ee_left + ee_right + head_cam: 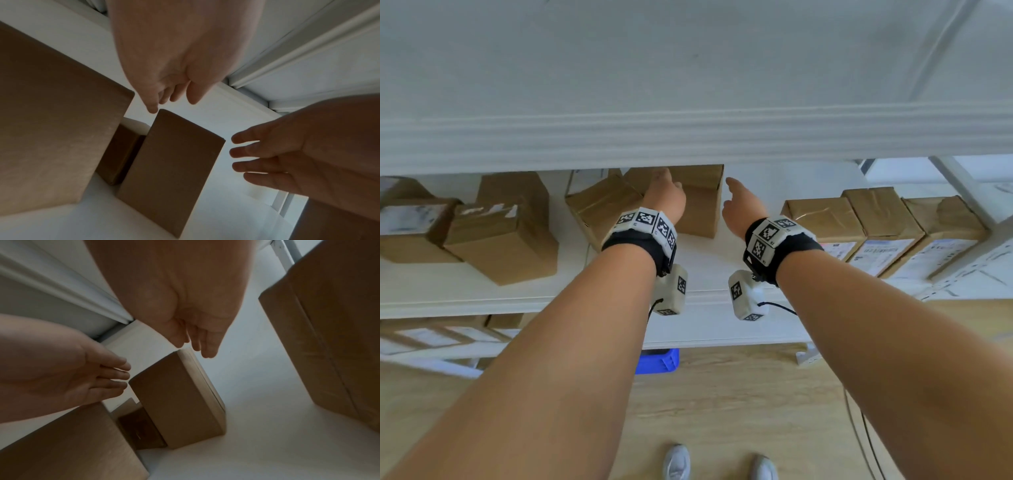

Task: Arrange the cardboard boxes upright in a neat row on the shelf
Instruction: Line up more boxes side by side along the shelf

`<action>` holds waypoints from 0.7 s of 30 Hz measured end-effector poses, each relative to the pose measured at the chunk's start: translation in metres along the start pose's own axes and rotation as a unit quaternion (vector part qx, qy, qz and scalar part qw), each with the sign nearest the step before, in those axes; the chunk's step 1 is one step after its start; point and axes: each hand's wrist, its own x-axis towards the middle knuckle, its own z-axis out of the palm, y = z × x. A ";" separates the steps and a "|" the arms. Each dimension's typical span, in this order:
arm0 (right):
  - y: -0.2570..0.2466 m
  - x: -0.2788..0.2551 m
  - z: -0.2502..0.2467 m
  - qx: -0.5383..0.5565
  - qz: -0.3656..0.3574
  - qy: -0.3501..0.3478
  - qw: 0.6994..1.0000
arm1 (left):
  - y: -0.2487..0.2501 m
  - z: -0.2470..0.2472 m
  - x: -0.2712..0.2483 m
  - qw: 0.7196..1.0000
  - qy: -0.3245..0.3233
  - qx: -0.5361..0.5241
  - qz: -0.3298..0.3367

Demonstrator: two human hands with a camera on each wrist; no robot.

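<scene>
An upright brown cardboard box [702, 202] [172, 162] [176, 402] stands at the middle back of the white shelf [698, 263]. My left hand [666, 195] [174, 95] reaches in over its top left corner, fingers straight, fingertips right at the edge; contact cannot be told. My right hand [739, 205] [197, 344] hovers just right of the box, fingers straight, holding nothing. A tilted box [602, 205] leans to the left of the upright one, with a smaller box [141, 430] behind. Three boxes [883, 219] stand in a row at the right.
Several tumbled boxes [506, 236] lie at the shelf's left. The upper shelf board [688, 137] hangs low over my hands and hides my fingertips in the head view. A shelf post [962, 185] stands far right. Below are more boxes [448, 332] and a blue bin [657, 361].
</scene>
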 end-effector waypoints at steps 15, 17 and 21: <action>-0.003 -0.024 0.002 -0.001 0.040 0.051 0.998 | -0.021 -0.001 -0.012 0.998 -0.042 -0.035 -0.022; 0.003 -0.038 0.005 0.003 0.049 0.059 0.997 | -0.026 0.001 -0.021 0.995 -0.052 -0.072 -0.037; 0.015 -0.056 0.012 -0.005 0.074 0.050 0.996 | -0.043 0.012 -0.035 0.993 -0.079 -0.067 -0.064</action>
